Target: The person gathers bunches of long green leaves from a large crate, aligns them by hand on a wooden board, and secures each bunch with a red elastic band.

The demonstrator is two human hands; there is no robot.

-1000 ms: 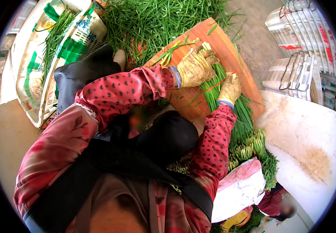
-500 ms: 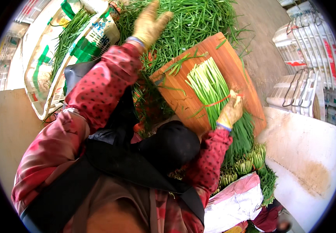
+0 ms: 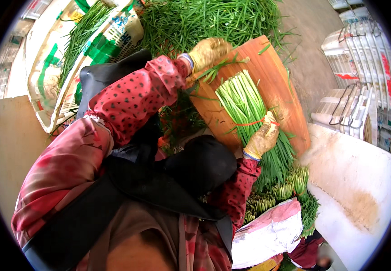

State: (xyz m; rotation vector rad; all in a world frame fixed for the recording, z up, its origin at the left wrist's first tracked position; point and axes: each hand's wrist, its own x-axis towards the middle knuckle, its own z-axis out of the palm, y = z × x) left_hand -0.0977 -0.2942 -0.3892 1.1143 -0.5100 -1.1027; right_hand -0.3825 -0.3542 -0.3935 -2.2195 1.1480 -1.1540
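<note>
A bundle of garlic chives (image 3: 239,97), pale stems toward the far side and green leaves toward me, lies on a wooden board (image 3: 283,74). My right hand (image 3: 262,139), in a stained yellowish glove, is closed at the bundle's right side on a thin red band (image 3: 248,123) that crosses the stems. My gloved left hand (image 3: 209,53) is over the board's far left corner, its fingers stretched to the right and slightly blurred. Just below it are loose green scraps (image 3: 214,71); whether it touches them I cannot tell.
A large heap of loose chives (image 3: 213,20) lies beyond the board. On the left stands a white basket (image 3: 46,90) with more greens. Tied bunches (image 3: 298,180) lie near right beside a whitish sack (image 3: 267,235). White crates (image 3: 346,106) are stacked far right.
My left hand has come from the heap rightward and nearer, to the board's corner. My right hand has shifted slightly left and nearer, still at the band.
</note>
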